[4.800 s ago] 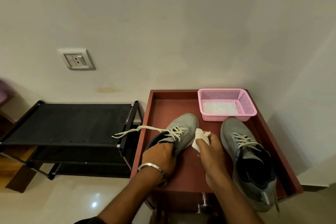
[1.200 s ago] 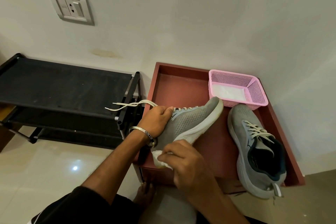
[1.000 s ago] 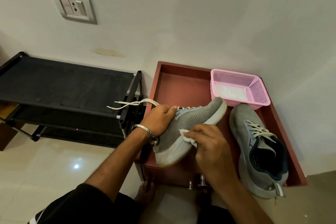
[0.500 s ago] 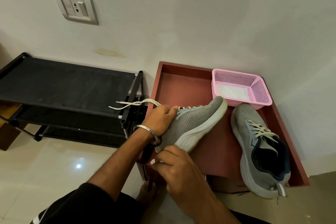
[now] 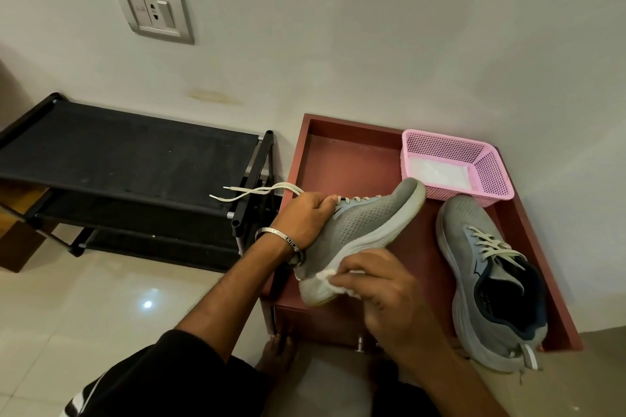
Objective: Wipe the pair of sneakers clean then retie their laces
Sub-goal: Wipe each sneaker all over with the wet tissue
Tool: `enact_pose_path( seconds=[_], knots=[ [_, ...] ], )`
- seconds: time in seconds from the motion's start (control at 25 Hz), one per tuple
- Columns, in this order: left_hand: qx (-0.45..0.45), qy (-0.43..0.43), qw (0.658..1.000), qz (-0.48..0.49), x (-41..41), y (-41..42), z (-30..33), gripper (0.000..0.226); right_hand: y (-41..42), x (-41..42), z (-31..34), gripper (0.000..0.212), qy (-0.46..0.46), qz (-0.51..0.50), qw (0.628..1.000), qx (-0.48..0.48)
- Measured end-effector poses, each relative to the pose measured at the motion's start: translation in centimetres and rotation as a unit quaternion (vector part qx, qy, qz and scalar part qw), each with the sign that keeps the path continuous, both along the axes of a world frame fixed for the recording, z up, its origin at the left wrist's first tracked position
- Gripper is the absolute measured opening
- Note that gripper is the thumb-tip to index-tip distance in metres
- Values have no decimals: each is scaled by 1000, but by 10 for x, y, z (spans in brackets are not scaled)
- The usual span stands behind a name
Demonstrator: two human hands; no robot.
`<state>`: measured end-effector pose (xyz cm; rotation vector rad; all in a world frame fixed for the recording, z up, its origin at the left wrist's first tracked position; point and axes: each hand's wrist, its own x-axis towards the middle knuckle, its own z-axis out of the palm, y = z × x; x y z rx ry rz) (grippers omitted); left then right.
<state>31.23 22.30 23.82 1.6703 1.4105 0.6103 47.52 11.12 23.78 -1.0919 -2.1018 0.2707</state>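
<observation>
**Two bare hands at work, seen from above**

Left hand (image 5: 306, 218) reaches fwd from lower left, forearm bare, a metal bangle (image 5: 279, 237) on the wrist; fingers curl over a grey sneaker (image 5: 359, 230), gripping it. Right hand (image 5: 382, 294) comes in from bottom right, back of hand up, fingers bent, pinching a white wipe (image 5: 333, 281). Thumb positions partly hidden, so exact grip unclear.
</observation>
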Motion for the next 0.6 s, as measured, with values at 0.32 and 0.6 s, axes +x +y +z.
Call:
enact_pose_path(
  seconds=[0.32,0.6],
  knots=[
    [-19,-6,999,25,-5,3,-7,42,-26,-26,-6,35,-23,21,1000,-5],
    [-17,-5,1000,12,-5,4,-9,41,0,3,-11,29,25,-154,988,2]
  ],
)
